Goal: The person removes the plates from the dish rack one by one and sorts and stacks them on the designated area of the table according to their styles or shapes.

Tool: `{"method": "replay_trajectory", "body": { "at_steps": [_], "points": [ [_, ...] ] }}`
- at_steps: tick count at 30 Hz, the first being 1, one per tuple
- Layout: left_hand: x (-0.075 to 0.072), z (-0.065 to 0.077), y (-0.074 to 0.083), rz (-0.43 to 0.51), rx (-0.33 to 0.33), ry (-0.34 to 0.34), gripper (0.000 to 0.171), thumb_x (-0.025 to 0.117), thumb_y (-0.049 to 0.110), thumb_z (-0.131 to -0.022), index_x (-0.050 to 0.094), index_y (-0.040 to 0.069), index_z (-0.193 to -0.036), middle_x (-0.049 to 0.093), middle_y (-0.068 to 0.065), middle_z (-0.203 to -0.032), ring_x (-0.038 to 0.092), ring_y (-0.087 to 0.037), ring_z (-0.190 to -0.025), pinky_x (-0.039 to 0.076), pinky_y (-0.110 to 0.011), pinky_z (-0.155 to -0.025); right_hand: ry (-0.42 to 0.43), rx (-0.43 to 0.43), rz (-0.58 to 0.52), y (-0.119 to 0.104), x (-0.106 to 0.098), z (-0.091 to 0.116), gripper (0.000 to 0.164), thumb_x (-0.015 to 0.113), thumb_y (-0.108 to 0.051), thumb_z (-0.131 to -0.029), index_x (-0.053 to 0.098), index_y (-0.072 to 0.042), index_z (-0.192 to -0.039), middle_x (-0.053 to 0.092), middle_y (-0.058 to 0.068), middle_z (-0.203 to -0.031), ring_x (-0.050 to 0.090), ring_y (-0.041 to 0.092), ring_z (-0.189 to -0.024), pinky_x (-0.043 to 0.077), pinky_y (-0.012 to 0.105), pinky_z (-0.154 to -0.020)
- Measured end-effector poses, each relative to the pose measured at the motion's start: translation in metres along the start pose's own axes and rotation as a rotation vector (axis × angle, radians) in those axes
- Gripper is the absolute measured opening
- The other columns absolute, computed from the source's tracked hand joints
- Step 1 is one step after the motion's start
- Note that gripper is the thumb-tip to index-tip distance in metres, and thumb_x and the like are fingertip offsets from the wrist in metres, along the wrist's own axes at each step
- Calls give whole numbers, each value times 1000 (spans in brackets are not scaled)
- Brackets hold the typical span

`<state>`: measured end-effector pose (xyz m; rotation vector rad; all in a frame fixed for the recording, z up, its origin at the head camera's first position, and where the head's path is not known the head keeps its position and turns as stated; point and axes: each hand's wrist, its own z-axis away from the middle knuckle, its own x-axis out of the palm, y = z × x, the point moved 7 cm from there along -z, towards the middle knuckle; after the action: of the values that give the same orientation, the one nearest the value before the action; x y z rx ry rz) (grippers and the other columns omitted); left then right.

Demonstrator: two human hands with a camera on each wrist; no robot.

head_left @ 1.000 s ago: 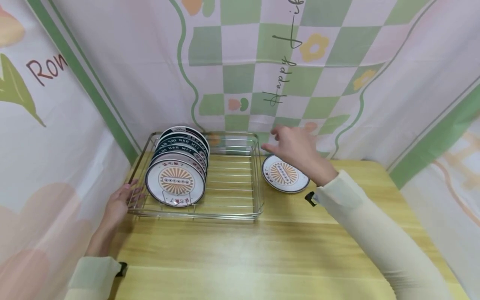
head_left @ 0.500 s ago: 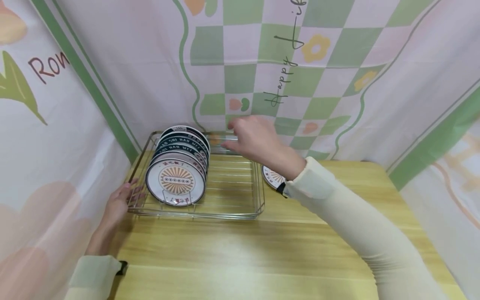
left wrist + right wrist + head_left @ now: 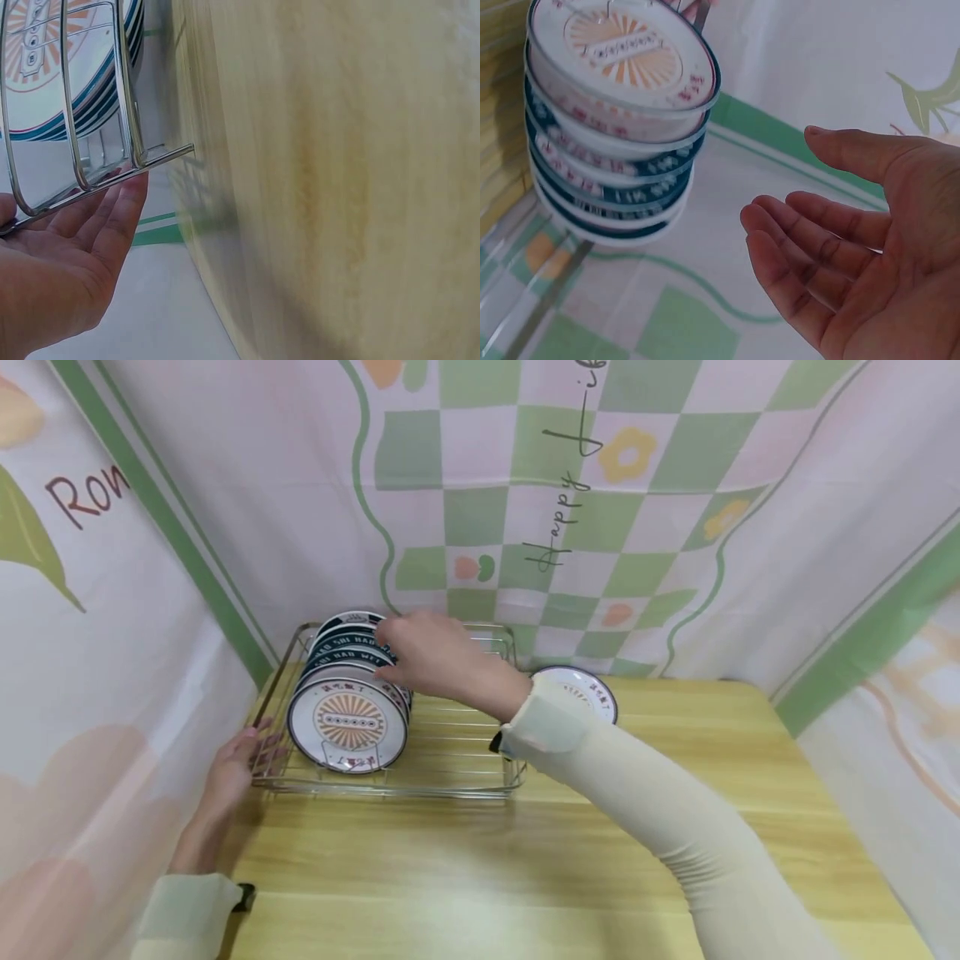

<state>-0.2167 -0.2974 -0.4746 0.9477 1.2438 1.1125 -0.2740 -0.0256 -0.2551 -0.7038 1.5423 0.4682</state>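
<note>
A wire dish rack [image 3: 450, 792] stands on the table, with several patterned plates [image 3: 348, 727] lined up on edge in its left half. At the rack's left end, my left hand [image 3: 228, 772] holds the wire frame. In the left wrist view its fingers [image 3: 112, 217] lie against the lowest wire, with the thumb tip at the frame's other side. My right hand [image 3: 442, 656] is over the row of plates, overlapping their right edges in the head view. The right wrist view shows its fingers [image 3: 802, 277] loosely bent and thumb spread, holding nothing, apart from the plates.
Right of the rack a single plate [image 3: 596, 693] lies flat on the wooden table [image 3: 480, 877], partly covered by my right sleeve. A printed cloth [image 3: 480, 460] hangs close behind the rack, and another cloth [image 3: 135, 693] stands along the left side.
My right hand has moved left, from above the single plate across the rack to the row of plates. My left hand has stayed on the rack's left end.
</note>
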Motion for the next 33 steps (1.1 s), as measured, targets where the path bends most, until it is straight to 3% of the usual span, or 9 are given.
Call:
{"method": "replay_trajectory", "body": {
  "at_steps": [7, 12, 22, 29, 31, 33],
  "points": [
    [2, 0, -1, 17, 2, -10, 60, 13, 30, -118, 23, -7, -163, 34, -40, -157, 67, 7, -100, 61, -22, -87, -54, -1, -46, -15, 23, -14, 23, 78, -37, -97, 74, -15, -102, 70, -2, -92, 64, 18, -84, 55, 38, -63],
    [1, 1, 0, 15, 2, 4, 60, 13, 31, -118, 23, -7, -163, 34, -41, -157, 67, 7, -99, 61, -21, -85, -65, -32, -82, -20, 34, -24, 22, 77, -34, -98, 75, -13, -103, 67, -3, -87, 60, 15, -80, 52, 32, -63],
    [1, 2, 2, 18, 21, 10, 59, 15, 29, -118, 25, -9, -162, 33, -42, -155, 68, 7, -99, 61, -21, -84, -93, -95, -137, -26, 63, -42, 33, 75, -26, -100, 73, -6, -126, 77, 3, -108, 69, 14, -94, 58, 29, -86],
    [1, 0, -1, 23, -5, 21, 58, 14, 28, -118, 25, -7, -163, 34, -41, -156, 68, 7, -98, 61, -21, -84, -57, -101, -128, -27, 69, -45, 15, 76, -22, -99, 75, -10, -106, 66, -3, -84, 55, 13, -72, 44, 27, -65],
    [1, 0, -2, 16, -12, 23, 58, 14, 28, -118, 25, -7, -163, 34, -41, -157, 68, 8, -98, 61, -21, -85, -67, -97, -139, -26, 72, -45, 13, 76, -22, -99, 75, -10, -105, 65, -4, -83, 53, 12, -71, 42, 26, -64],
    [0, 1, -2, 17, -10, 21, 59, 13, 29, -118, 24, -7, -163, 33, -41, -157, 67, 8, -98, 61, -22, -85, -81, -92, -154, -26, 75, -45, 16, 76, -21, -100, 75, -9, -110, 68, -3, -88, 57, 13, -75, 46, 27, -67]
  ]
}}
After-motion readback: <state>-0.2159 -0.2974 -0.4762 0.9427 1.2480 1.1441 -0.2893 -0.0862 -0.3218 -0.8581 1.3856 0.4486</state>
